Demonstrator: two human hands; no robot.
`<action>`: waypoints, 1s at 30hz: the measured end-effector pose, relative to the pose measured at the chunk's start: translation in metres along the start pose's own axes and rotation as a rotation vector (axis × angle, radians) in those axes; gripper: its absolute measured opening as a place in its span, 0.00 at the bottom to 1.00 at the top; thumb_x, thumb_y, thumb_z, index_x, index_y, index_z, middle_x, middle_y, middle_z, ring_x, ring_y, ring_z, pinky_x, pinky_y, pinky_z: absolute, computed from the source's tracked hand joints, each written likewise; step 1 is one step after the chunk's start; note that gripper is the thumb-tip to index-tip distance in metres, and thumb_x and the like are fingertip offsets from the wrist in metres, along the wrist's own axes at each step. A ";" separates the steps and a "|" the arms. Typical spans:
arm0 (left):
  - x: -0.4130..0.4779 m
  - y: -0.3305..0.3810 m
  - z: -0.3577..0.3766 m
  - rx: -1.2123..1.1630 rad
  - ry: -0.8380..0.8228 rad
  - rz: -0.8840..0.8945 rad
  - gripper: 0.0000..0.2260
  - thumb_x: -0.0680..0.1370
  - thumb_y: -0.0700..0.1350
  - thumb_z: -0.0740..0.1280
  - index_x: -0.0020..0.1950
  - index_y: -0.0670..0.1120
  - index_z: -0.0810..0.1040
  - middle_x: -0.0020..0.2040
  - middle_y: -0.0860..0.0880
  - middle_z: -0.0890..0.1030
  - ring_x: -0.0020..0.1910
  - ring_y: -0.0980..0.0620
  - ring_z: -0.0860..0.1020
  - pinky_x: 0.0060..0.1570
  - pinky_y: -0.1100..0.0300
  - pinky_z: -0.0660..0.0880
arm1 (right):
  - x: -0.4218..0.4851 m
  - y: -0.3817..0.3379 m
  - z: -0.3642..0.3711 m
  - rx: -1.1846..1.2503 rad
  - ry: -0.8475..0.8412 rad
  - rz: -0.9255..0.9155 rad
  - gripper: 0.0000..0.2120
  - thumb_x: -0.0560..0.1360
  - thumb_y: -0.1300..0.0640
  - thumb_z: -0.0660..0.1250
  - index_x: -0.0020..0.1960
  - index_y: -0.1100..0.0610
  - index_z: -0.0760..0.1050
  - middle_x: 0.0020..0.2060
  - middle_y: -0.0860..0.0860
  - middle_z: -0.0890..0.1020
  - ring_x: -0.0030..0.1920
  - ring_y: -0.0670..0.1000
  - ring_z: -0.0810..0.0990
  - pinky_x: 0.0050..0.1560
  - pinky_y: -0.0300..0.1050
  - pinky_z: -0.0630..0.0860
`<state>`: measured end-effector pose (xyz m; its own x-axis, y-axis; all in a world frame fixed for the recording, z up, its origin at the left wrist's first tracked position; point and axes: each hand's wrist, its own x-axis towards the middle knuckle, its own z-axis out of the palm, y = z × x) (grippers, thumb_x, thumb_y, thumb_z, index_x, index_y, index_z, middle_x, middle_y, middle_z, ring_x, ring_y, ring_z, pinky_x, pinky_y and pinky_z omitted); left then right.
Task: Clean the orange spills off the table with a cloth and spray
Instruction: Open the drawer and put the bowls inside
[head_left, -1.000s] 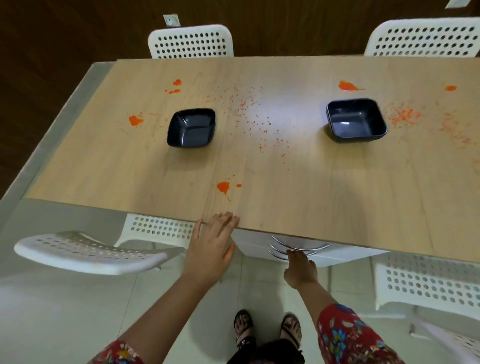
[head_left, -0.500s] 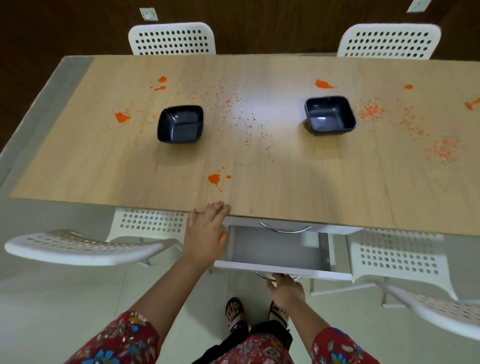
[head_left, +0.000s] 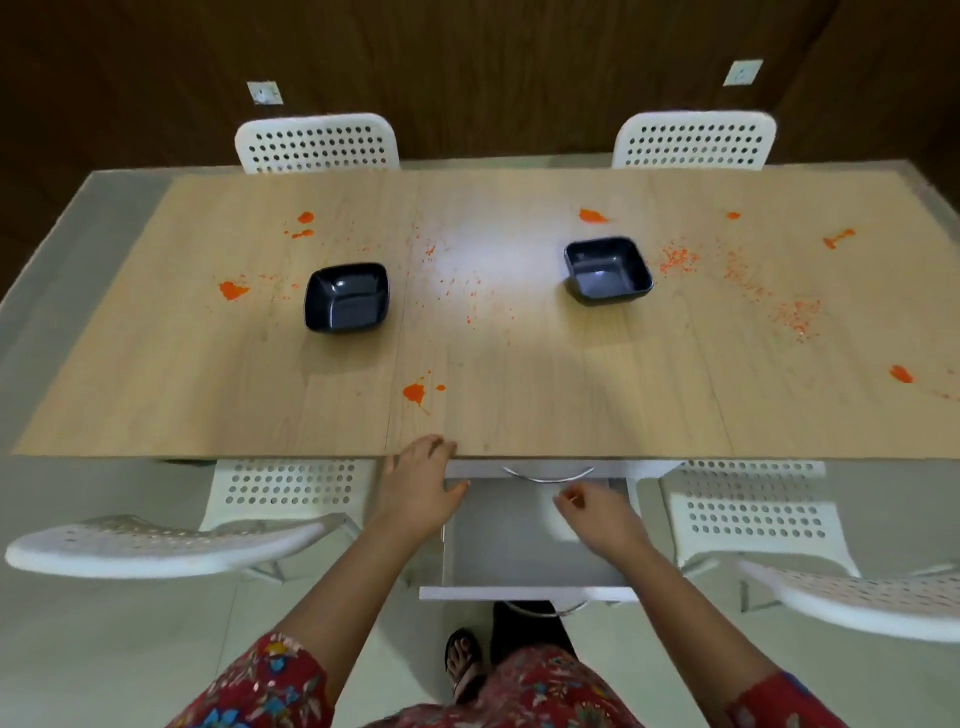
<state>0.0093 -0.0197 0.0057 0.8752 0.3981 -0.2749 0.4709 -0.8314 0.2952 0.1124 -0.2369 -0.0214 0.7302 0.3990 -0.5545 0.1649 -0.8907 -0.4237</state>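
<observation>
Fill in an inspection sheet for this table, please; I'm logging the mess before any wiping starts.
Surface: wooden table, with orange spills in blobs and fine specks across it.
Job's things: cloth and spray, nothing seen; the open drawer under the near edge shows a grey bottom.
Clutter: left bowl and right bowl, black, both look empty.
Grippers: left hand touches the table's near edge; right hand is over the drawer, fingers loosely curled, holding nothing visible.
Cables: nothing seen.
Surroundings: white perforated chairs, wall sockets, dark wooden wall, pale floor.
</observation>
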 end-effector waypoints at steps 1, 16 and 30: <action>0.004 0.004 -0.005 -0.056 0.009 0.006 0.25 0.79 0.55 0.62 0.75 0.52 0.64 0.74 0.51 0.65 0.72 0.51 0.64 0.70 0.53 0.58 | 0.006 -0.007 -0.022 0.075 0.068 -0.017 0.11 0.78 0.47 0.59 0.42 0.50 0.75 0.41 0.48 0.83 0.47 0.53 0.81 0.41 0.45 0.72; 0.150 0.006 -0.075 -0.722 0.524 -0.335 0.17 0.78 0.50 0.66 0.66 0.48 0.73 0.65 0.50 0.72 0.60 0.49 0.76 0.58 0.52 0.75 | 0.207 -0.041 -0.196 1.135 0.288 0.308 0.22 0.81 0.54 0.60 0.71 0.58 0.58 0.47 0.63 0.78 0.30 0.57 0.76 0.19 0.39 0.68; 0.214 -0.093 -0.109 -0.834 0.431 -0.995 0.14 0.78 0.35 0.60 0.62 0.34 0.73 0.56 0.34 0.77 0.45 0.39 0.75 0.41 0.51 0.72 | 0.184 -0.079 -0.167 1.014 0.247 0.120 0.10 0.79 0.62 0.54 0.57 0.60 0.70 0.43 0.65 0.82 0.30 0.55 0.74 0.30 0.42 0.66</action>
<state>0.1648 0.1847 0.0194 0.0229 0.9005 -0.4342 0.7081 0.2920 0.6429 0.3446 -0.1297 0.0291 0.8389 0.1631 -0.5192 -0.4664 -0.2762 -0.8404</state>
